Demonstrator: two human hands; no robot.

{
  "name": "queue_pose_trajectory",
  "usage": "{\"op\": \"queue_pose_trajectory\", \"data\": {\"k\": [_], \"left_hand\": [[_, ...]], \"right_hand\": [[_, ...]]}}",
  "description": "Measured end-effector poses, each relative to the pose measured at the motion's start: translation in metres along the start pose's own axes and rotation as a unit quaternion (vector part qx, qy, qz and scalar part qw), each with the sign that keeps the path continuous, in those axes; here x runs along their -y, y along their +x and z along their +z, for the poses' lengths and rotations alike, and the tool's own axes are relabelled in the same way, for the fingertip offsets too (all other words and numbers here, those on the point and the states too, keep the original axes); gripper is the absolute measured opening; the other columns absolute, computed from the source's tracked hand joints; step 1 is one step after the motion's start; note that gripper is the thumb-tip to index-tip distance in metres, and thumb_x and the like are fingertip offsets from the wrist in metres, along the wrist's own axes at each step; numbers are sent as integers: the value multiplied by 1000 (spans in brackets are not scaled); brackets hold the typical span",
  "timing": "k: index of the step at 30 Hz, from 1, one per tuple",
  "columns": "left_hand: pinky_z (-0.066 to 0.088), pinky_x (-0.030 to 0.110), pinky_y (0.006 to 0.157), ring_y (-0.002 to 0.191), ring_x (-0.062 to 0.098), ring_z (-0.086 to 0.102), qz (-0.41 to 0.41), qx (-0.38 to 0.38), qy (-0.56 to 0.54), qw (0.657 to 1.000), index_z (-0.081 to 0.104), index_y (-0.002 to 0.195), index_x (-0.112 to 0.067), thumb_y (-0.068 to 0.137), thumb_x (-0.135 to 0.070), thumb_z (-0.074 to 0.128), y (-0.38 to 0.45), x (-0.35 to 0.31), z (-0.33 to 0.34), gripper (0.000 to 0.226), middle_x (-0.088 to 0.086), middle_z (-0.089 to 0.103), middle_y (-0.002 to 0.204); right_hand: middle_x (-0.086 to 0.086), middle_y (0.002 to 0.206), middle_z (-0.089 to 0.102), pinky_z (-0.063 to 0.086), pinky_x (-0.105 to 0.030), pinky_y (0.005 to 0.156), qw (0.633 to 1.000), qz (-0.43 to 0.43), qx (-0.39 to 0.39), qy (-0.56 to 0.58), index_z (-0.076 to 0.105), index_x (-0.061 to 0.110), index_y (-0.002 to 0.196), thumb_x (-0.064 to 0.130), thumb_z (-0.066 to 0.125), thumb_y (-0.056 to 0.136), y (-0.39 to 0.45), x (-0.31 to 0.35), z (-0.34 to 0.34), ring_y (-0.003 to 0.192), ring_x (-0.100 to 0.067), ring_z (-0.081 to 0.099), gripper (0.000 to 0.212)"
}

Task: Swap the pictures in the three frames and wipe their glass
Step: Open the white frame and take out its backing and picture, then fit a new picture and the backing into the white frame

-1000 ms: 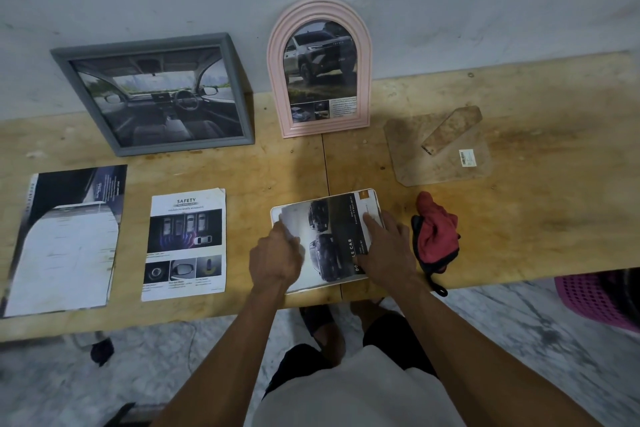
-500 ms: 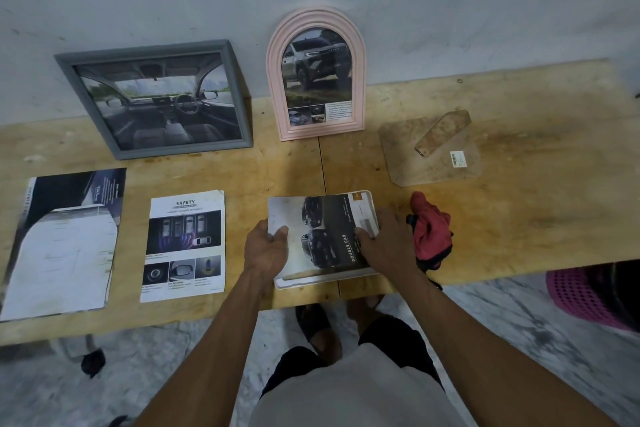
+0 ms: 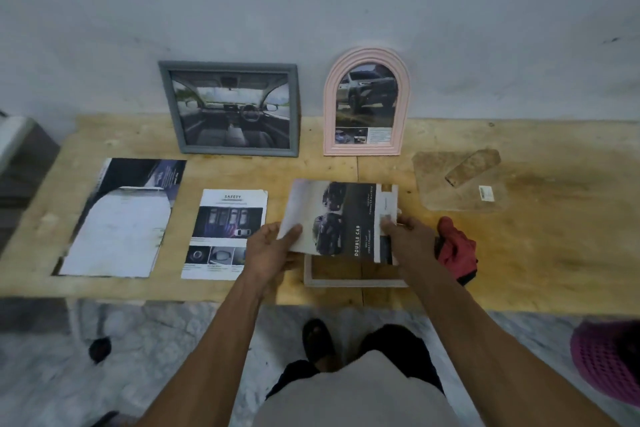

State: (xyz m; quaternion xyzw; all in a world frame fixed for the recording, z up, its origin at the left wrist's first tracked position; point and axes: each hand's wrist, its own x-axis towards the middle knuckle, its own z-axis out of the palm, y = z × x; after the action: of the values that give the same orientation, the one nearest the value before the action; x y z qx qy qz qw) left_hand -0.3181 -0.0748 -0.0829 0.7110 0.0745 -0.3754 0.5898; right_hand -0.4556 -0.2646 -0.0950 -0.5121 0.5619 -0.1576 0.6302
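- Glossy car picture point(image 3: 343, 218), earlier flat in its frame, now lifted at centre, pinched by left hand point(image 3: 268, 250) and right hand point(image 3: 410, 236).
- Pale rectangular frame point(image 3: 353, 279) lies exposed beneath.

- A wooden tabletop point(image 3: 554, 246) is seen beneath and beyond both hands, its near edge running just below them.
- A grey-white wall point(image 3: 311, 3) is seen beyond the tabletop, far above the hands.
- A marbled floor point(image 3: 173, 350) is seen below the tabletop edge, nearer than the hands.
- A pink mesh basket point(image 3: 606, 360) is partly seen on the floor, well to the right of the right hand and below it.
- A grey box-like object point(image 3: 20, 163) is partly seen at the left edge, well to the left of the left hand; its kind cannot be told.
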Motion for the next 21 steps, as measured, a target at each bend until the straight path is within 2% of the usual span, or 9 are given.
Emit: {"op": "queue_pose_trajectory", "data": {"k": [2,3,6,9,12,15,18,21], "left_hand": [[55,30,52,64,21,69,-26,10,-88,996,61,93,-10,86,-17,76,-13,2,-6,17,14,72,85],[52,29,50,64,21,70,-27,12,-124,992,57,86,-13,86,-15,76,-20,6,-8,19,16,72,86],[51,31,55,68,25,68,-2,-3,-169,986,51,80,-16,86,-12,75,-35,14,-7,25,18,69,86],[56,33,51,60,23,70,8,-59,-149,987,53,90,-7,89,-1,69,-56,21,-1,17,17,71,80],[56,33,53,63,24,68,18,-86,-106,990,57,106,-4,91,5,63,-67,32,-3,18,16,72,89],[57,35,59,63,22,67,22,-92,-61,994,62,104,-9,93,6,60,-76,41,-16,18,11,71,82],[56,31,55,64,18,68,8,-73,-35,997,62,101,-10,93,6,58,-86,40,-29,19,9,72,83],[55,31,54,64,20,68,-4,-56,-12,998,65,101,-11,92,6,58,-87,37,-41,20,11,74,86]], "right_hand": [[-6,94,71,60,-41,75,999,7,14,31,67,14,94,17,67,93,-7,0,9,83,-24,70,3],[-7,96,71,60,-42,77,999,18,26,34,67,12,99,18,67,93,-10,-2,14,84,-24,70,9],[-8,101,73,59,-48,81,994,43,89,42,66,14,103,18,67,92,-20,-15,29,90,-27,71,12],[-5,106,74,60,-48,80,985,69,157,30,67,20,108,15,67,90,-35,-34,34,91,-24,72,19],[-3,104,74,60,-46,82,983,70,168,36,67,16,111,2,70,84,-53,-48,27,94,-25,71,31],[-11,106,72,59,-50,81,980,77,174,58,63,10,114,-7,72,79,-61,-52,15,94,-31,71,40],[-12,104,70,60,-52,74,980,90,162,71,62,15,113,0,75,79,-62,-48,6,90,-32,71,39],[-11,101,71,60,-45,71,983,60,171,-5,67,18,110,17,78,80,-65,-34,6,84,-29,69,32]]}}
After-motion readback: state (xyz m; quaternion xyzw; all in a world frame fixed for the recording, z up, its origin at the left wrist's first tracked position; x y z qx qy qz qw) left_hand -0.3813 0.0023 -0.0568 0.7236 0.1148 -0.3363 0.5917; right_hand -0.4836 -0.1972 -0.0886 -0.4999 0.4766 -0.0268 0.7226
